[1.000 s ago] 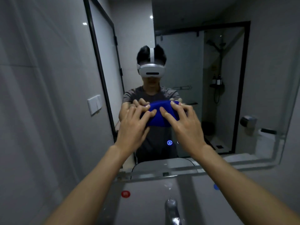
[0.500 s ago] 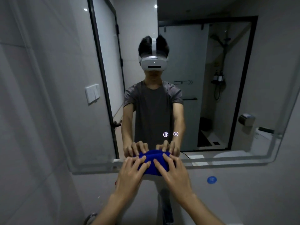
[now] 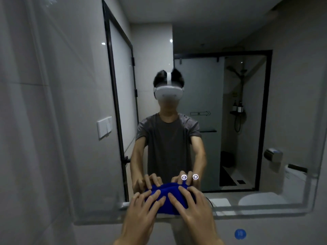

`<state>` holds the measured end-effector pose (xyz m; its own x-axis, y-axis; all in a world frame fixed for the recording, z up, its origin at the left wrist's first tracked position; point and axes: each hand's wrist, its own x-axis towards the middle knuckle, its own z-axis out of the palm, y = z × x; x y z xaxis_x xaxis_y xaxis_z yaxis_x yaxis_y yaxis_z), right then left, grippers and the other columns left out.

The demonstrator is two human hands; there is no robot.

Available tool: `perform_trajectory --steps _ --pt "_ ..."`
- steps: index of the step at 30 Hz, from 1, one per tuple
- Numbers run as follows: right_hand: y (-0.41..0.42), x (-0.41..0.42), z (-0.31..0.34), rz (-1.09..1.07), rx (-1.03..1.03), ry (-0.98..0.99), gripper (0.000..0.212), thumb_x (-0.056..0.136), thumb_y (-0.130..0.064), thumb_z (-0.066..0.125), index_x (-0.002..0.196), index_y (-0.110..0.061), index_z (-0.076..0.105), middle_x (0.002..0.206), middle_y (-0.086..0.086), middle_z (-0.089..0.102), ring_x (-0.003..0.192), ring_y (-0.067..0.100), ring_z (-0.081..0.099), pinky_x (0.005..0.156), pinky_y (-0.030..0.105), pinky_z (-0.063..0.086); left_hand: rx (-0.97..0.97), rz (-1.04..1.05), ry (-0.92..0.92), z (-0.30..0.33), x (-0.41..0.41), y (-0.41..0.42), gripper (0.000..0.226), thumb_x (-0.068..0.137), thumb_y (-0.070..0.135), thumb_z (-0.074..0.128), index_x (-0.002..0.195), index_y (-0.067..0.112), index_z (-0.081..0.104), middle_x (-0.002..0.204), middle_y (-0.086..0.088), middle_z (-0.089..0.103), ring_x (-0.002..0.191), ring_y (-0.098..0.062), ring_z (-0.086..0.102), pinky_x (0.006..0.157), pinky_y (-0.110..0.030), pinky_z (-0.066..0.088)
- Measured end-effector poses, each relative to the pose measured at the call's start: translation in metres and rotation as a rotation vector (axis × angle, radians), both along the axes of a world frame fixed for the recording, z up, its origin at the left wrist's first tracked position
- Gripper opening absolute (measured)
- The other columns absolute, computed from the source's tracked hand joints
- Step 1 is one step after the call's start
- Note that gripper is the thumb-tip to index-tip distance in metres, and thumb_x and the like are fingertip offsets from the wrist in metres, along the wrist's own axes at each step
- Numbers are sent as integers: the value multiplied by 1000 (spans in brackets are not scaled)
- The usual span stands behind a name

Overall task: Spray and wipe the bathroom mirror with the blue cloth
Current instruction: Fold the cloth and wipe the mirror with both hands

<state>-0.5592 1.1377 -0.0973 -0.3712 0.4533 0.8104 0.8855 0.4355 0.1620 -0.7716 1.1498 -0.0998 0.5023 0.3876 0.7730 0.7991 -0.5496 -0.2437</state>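
The blue cloth (image 3: 167, 200) is bunched against the bottom edge of the bathroom mirror (image 3: 230, 121), near its lower middle. My left hand (image 3: 141, 216) presses on the cloth's left half with straight, spread fingers. My right hand (image 3: 194, 213) presses on its right half the same way. Both hands and the cloth show again as reflections in the glass just above. No spray bottle is in view.
Two lit touch icons (image 3: 189, 177) glow in the mirror just above my right hand. A blue round sticker (image 3: 240, 234) sits on the wall below the mirror at the right. A tiled wall (image 3: 35, 121) runs along the left. The reflection shows a shower cabin and a light switch.
Both hands slid the cloth down the glass from chest height to the mirror's bottom edge a second ago; since half a second ago they have shifted up a little.
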Motion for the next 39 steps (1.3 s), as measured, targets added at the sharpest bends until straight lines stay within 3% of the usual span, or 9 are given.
perform_trajectory --steps 2,5,11,15,18,22,25,29,39 --pt "3 -4 34 -28 113 23 66 69 -18 85 129 -28 61 129 11 55 111 33 53 93 45 44 97 -12 -28 32 -1 6 53 78 21 64 130 25 52 138 1 54 115 -23 52 94 -42 43" --pt "5 -5 90 -89 190 26 73 70 -19 84 136 -26 56 134 12 57 119 35 50 99 46 35 197 3 -2 95 -4 12 49 86 16 54 135 19 52 137 -5 62 123 -26 52 100 -43 39" --pt "16 -12 203 -135 370 9 63 78 -11 72 138 -15 56 138 16 56 124 41 52 102 51 42 341 74 41 214 -3 17 57 79 4 73 133 6 57 140 -15 59 128 -33 57 111 -45 36" --pt "24 -21 276 -143 469 -36 51 84 -8 58 135 -4 57 134 19 58 122 39 54 104 48 44 378 132 31 286 2 11 60 73 3 79 130 -2 59 136 -20 59 127 -35 56 107 -47 43" --pt "27 -27 321 -170 394 -33 69 78 -11 74 142 -3 49 142 21 52 130 40 49 105 52 45 374 180 23 328 6 10 64 75 5 82 133 -3 55 136 -21 58 126 -35 56 107 -46 46" --pt "28 -29 375 -186 356 -8 79 77 -15 80 146 -7 43 148 20 46 137 40 42 103 55 47 409 215 -1 377 9 13 59 86 12 70 139 -1 49 143 -22 52 133 -37 50 111 -48 41" --pt "30 -27 414 -202 405 -26 82 83 -15 76 152 -11 33 155 18 36 145 36 31 115 49 35 462 230 -22 414 12 15 60 90 16 52 146 0 40 152 -23 42 142 -37 39 117 -44 27" --pt "32 -24 465 -190 458 -28 80 91 -10 66 157 -15 21 160 13 26 149 30 19 119 41 26 541 221 -85 464 16 23 64 96 7 53 154 7 25 162 -16 24 151 -29 20 119 -32 8" --pt "44 -28 538 -193 528 14 69 97 -16 58 156 -14 22 157 15 27 148 32 19 117 44 26 554 248 -137 537 20 35 69 95 8 58 154 12 24 163 -12 23 152 -29 16 120 -44 19"
